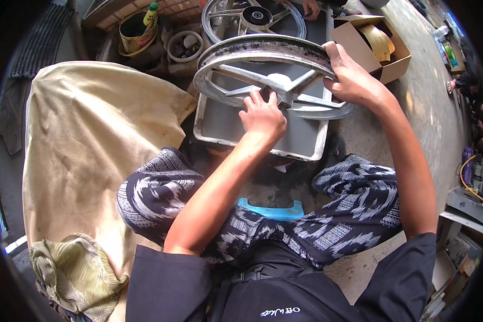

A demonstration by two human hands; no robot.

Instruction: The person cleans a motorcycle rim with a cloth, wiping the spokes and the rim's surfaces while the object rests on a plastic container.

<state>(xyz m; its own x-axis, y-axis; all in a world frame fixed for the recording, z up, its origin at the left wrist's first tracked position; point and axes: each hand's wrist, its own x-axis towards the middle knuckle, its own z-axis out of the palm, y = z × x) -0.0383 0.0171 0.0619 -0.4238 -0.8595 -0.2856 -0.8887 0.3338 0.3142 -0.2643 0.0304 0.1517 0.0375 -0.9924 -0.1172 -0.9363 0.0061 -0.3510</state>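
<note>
A cast alloy motorcycle wheel (pixel 310 82), its pale surface blotched and the rim channel blackened, is tilted over a shallow rectangular tub (pixel 320 149) of grey liquid. My right hand (pixel 348 76) grips the wheel's rim at the right, with the thumb on the near side. At the hub, my left hand (pixel 263 114) presses a small dark piece (pixel 266 92) against the spokes. The fingers partly cover that piece, so its material cannot be made out.
Beyond, a person's hand (pixel 311 9) is near a second alloy wheel (pixel 241 20). A cardboard box (pixel 352 38) holds a sandpaper roll (pixel 376 42). Left are a bucket (pixel 139 36), a white tub (pixel 185 58) and a tan cloth cover (pixel 84 120). A blue plastic stool (pixel 271 211) is beneath me.
</note>
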